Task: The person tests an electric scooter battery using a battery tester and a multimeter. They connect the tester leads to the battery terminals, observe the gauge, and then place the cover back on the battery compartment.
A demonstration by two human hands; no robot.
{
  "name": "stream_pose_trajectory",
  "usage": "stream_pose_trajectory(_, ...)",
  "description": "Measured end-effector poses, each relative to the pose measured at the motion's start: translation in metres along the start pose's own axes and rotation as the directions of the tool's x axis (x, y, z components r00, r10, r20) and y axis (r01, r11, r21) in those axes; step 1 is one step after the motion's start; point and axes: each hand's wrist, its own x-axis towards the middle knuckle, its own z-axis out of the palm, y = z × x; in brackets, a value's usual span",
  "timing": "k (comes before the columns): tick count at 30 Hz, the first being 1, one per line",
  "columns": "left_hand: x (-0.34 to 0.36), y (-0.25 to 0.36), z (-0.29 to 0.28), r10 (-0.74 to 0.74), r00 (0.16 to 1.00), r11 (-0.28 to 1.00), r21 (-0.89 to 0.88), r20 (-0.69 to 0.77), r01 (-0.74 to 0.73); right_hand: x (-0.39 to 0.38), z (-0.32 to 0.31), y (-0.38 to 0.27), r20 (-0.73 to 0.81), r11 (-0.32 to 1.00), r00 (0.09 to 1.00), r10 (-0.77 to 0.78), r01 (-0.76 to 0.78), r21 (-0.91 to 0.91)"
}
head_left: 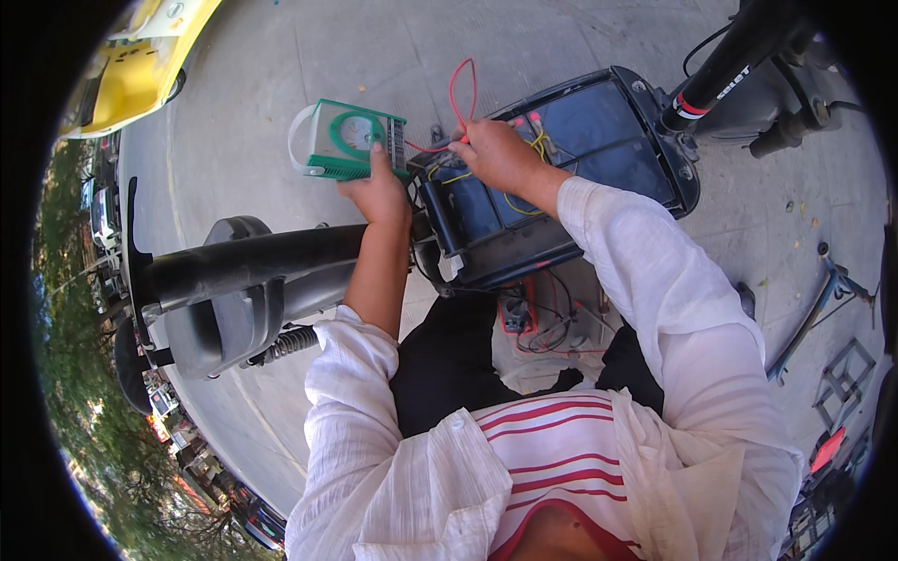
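Observation:
My left hand grips a green and white tester with a round dial, a side handle and a thumb resting on its front. Its underside fingers are hidden. From the tester a red test lead loops up to my right hand, which is closed in a pinch on the lead's red end. That hand hovers over the left part of an open black battery compartment holding several dark batteries. Yellow wires run across the batteries beneath and beside my right hand.
The compartment sits in an electric scooter frame, with a black tube at left and a black post at upper right. Between my legs lies a red-and-black device with cables. A blue metal stand rests at right; a yellow vehicle stands upper left.

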Motion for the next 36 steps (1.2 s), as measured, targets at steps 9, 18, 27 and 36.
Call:
stream_pose_trajectory(9, -0.003, 0.008, 0.001, -0.131, 0.991, 0.987, 0.096, 0.011, 0.13, -0.003, 0.002, 0.009, -0.021, 1.0, 1.0, 0.015, -0.015, -0.015)
stream_pose_trajectory(18, 0.002, 0.019, -0.003, -0.232, 0.971, 0.94, 0.244, -0.051, 0.237, 0.0, -0.005, 0.008, -0.05, 0.991, 0.995, 0.088, -0.082, 0.108)
stream_pose_trajectory(27, -0.001, 0.021, -0.005, -0.193, 0.981, 0.968, 0.169, 0.015, 0.188, 0.0, -0.004, 0.011, -0.086, 0.992, 0.991, 0.104, -0.097, 0.078)
stream_pose_trajectory(36, -0.001, 0.02, -0.005, -0.196, 0.98, 0.97, 0.153, 0.031, 0.189, -0.004, -0.008, 0.001, -0.041, 0.995, 0.996, 0.073, -0.07, 0.076)
